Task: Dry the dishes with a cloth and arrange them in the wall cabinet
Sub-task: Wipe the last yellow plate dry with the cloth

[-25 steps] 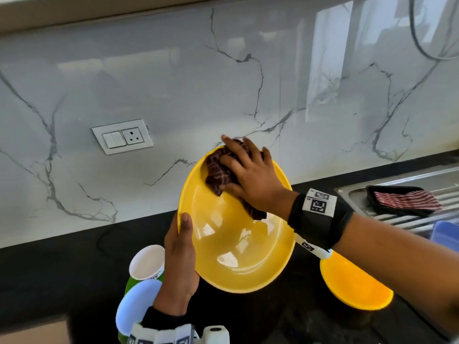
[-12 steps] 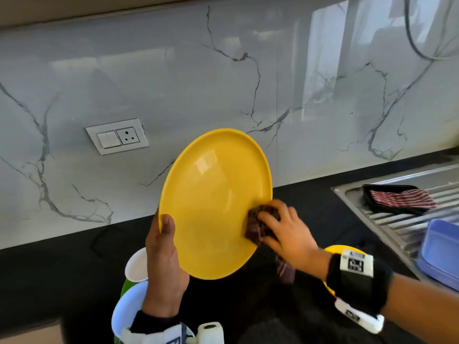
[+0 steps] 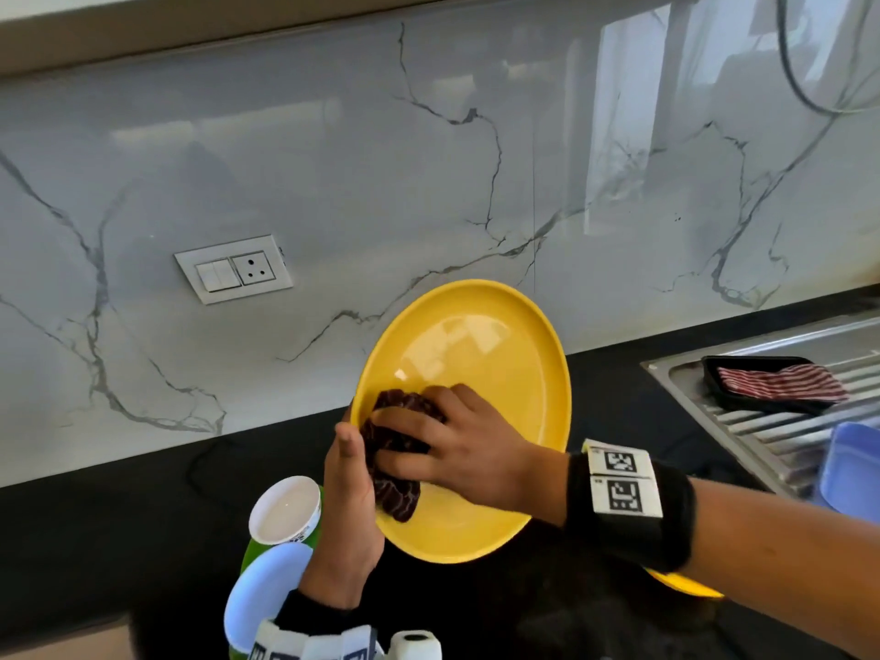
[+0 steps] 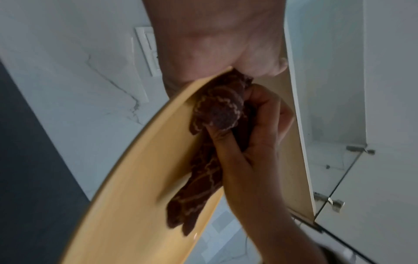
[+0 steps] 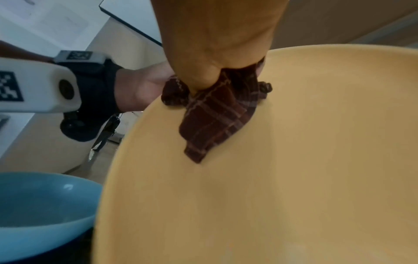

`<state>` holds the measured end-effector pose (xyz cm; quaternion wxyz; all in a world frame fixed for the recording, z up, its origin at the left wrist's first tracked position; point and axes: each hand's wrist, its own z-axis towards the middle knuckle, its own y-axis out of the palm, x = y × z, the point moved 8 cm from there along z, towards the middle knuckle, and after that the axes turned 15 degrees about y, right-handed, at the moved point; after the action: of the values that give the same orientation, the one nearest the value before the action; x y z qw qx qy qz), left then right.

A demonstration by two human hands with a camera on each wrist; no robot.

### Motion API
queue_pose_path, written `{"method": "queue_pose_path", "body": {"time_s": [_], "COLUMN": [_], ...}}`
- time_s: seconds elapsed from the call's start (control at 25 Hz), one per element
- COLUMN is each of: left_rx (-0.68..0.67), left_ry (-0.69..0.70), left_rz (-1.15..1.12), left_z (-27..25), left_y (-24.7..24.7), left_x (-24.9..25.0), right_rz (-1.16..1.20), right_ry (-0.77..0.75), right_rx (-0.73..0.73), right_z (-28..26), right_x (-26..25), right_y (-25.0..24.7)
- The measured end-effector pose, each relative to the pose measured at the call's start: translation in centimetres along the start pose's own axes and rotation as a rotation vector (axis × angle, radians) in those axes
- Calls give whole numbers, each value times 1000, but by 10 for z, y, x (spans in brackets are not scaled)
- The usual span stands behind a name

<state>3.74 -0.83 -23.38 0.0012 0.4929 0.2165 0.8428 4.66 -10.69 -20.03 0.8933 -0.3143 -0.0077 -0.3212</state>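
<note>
The left hand [image 3: 350, 507] grips the tilted yellow plate [image 3: 500, 373] by its rim; the right hand [image 3: 457, 445] presses a bunched dark cloth [image 3: 395, 450] against the plate's face beside that rim.

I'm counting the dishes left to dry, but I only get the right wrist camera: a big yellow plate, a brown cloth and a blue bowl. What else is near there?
Observer: The head view shows a white cup just left of the left hand, which grips the yellow plate.
Operator: Any more yellow ones?
Observer: Yes. A second yellow plate lies on the black counter, mostly hidden under the forearm of the right hand, which holds the brown cloth.
Operator: Is there another cloth?
Observer: A red striped cloth lies in a black tray on the sink drainer.
</note>
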Motion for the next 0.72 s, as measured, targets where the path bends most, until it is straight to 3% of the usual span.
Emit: {"method": "queue_pose_path", "body": {"time_s": [0.16, 0.28, 0.36, 0.44, 0.52, 0.6, 0.72], "left_rx": [-112, -66, -6, 52, 99, 83, 115], "left_ry": [41, 18, 20, 41, 63, 91, 78], "left_rz": [277, 292, 257, 210, 129, 63, 0], "left_z": [4, 4, 3, 2, 3, 5, 5], "left_y": [-3, -8, -15, -21, -25, -26, -26], "left_x": [0, -4, -1, 8, 15, 19, 16], "right_rz": [-124, -197, -137, -28, 6, -35, -141], "right_ry": [105, 245, 436, 718, 930, 1012, 1020], "right_rx": [30, -71, -191, -386, -489, -531, -638], "right_z": [34, 49, 49, 28, -8, -41, -78], "right_x": [34, 65, 99, 144, 174, 179, 161], "right_y": [-5, -2, 1, 16, 28, 34, 43]}}
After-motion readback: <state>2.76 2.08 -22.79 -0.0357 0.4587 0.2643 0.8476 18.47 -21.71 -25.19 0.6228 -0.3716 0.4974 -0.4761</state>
